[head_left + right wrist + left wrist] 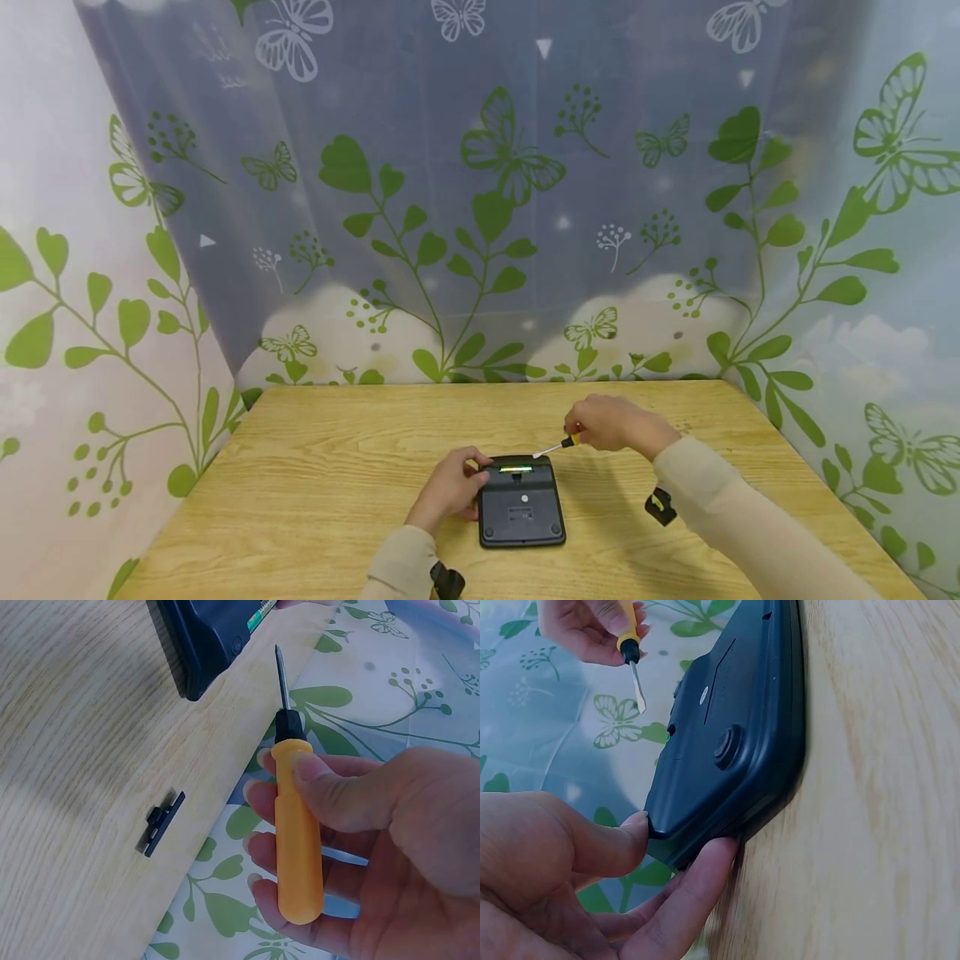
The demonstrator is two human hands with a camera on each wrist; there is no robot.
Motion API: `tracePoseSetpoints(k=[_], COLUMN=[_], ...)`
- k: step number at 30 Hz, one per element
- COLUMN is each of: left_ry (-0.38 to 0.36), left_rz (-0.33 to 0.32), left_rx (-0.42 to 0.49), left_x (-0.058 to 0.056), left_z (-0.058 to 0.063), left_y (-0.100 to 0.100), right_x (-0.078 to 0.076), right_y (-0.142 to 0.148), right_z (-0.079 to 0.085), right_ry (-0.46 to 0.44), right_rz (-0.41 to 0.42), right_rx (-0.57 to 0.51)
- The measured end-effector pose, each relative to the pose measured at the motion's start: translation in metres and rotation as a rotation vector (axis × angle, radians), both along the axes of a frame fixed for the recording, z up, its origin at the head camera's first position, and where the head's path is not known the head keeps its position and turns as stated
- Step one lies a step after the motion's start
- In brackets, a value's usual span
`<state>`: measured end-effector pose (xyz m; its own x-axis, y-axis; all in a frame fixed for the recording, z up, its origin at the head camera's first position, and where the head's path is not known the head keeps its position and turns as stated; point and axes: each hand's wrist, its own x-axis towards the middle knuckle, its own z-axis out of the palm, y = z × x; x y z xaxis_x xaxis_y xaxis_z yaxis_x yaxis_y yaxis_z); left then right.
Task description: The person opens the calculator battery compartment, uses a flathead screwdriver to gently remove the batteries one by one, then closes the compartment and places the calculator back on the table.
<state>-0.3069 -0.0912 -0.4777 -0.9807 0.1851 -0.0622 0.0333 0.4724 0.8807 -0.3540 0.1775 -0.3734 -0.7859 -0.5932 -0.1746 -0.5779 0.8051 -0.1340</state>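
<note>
A black calculator (521, 521) lies face down on the wooden table, its battery slot uncovered and a green battery (516, 469) showing in it. My left hand (452, 487) grips the calculator's left edge near the top corner; thumb and fingers pinch that rim in the left wrist view. My right hand (611, 422) holds a screwdriver (298, 825) by its yellow handle, with the fingers curled round it. The metal tip points at the calculator's top right corner. In the left wrist view, the tip is apart from the casing.
A small black battery cover (163, 823) lies on the table in the right wrist view, to the side of the calculator. Beyond the wooden table (337, 433) hangs a curtain (450, 250) printed with leaves and butterflies. Each wrist wears a black camera mount.
</note>
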Motion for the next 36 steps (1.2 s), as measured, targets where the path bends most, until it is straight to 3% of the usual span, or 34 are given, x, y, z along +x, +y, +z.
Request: tracePoseSetpoints(k=[29,36], left_ry=[-0.007,-0.012], left_rz=[-0.007,-0.008], left_rx=[-0.004,-0.002], left_x=[0.005,0.006], left_z=[0.000,0.001], left_y=[-0.003,-0.003], right_x=[0.011,0.014], right_y=[-0.015,-0.016], right_z=[0.012,0.012], right_ry=[-0.057,-0.068], right_rz=[-0.052,-0.010], right_rx=[0.055,0.038])
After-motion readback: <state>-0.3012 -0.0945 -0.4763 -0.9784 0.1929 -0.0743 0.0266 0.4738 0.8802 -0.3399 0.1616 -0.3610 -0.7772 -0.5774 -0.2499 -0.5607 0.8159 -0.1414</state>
